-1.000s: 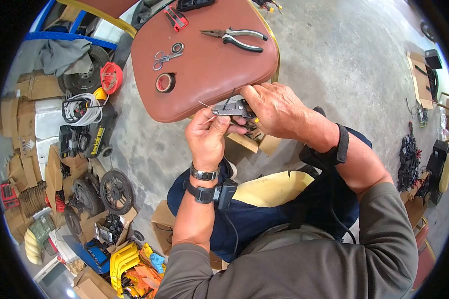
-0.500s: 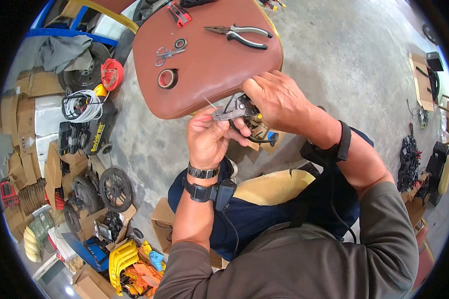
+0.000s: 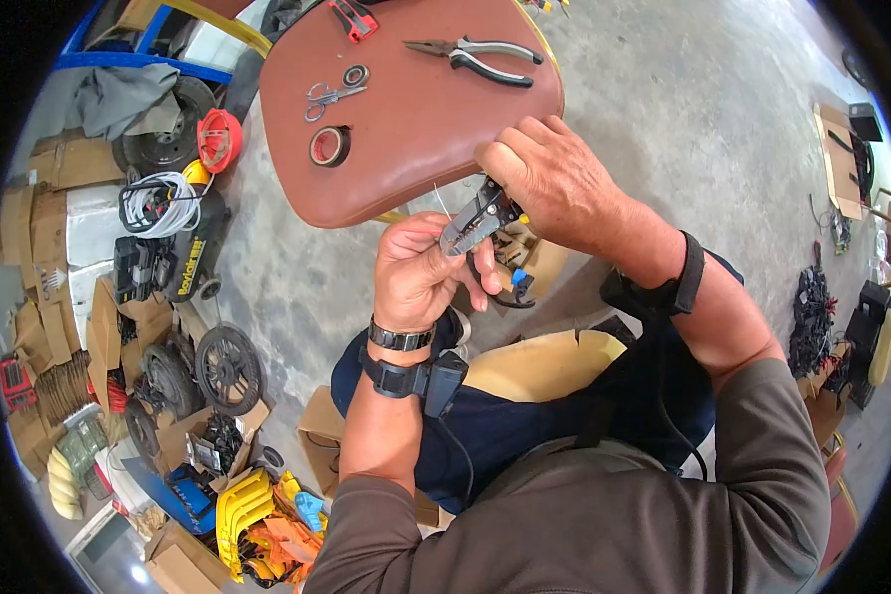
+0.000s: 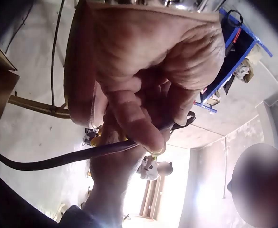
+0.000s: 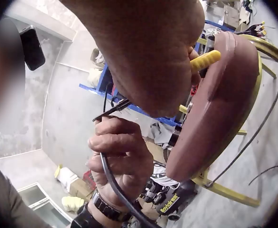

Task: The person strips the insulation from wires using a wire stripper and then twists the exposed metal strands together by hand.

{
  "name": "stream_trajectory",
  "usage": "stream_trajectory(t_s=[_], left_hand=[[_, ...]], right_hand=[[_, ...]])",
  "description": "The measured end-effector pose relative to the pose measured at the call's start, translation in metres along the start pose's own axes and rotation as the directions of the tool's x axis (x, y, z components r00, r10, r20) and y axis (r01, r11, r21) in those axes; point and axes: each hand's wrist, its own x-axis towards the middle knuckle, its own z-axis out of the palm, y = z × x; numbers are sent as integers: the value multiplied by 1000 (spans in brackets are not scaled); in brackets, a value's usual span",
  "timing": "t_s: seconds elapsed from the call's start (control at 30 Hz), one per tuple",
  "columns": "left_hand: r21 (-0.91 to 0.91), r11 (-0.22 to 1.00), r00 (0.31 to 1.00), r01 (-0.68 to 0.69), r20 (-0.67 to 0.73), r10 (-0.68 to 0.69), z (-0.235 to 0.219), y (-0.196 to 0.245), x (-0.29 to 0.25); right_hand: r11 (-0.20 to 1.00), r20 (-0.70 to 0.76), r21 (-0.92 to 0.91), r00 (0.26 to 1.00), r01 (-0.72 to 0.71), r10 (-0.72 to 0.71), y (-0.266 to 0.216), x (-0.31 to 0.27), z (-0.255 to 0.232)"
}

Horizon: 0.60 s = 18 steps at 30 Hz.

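Note:
My right hand [image 3: 554, 178] grips a wire stripper [image 3: 473, 226] just off the near edge of a padded brown seat. One yellow handle [image 5: 206, 61] of it pokes out past the hand in the right wrist view. Right at the tool's metal nose, my left hand [image 3: 413, 267] pinches a black cable [image 4: 58, 161] between thumb and fingers. The cable [image 5: 113, 178] hangs down past the palm in the right wrist view. A thin pale wire [image 3: 443, 201] sticks up beside the nose. The exact bite on the cable is hidden by fingers.
On the brown seat [image 3: 406, 129] lie combination pliers [image 3: 475, 59], small scissors [image 3: 332, 97], two tape rolls [image 3: 329, 147] and a red cutter [image 3: 354, 20]. An open cardboard box [image 3: 544, 259] stands below the hands. Wheels [image 3: 230, 368] and boxes crowd the floor at left.
The wire stripper has tilted, its nose now pointing more steeply down towards the left hand. Both hands stay close together, and more of the black cable with a blue part shows below them.

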Motion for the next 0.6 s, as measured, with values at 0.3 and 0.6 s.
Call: stream_trajectory(t_s=[0.3,0.6], left_hand=[[-18,998,996,68,57,-67,-1,3,-2],[2,997,994,78,72,-78,3,3,-4]], right_hand=[[999,-33,21,999,41,-40,1,0,0],[996,-114,48,991,79,-73,2,1,4]])
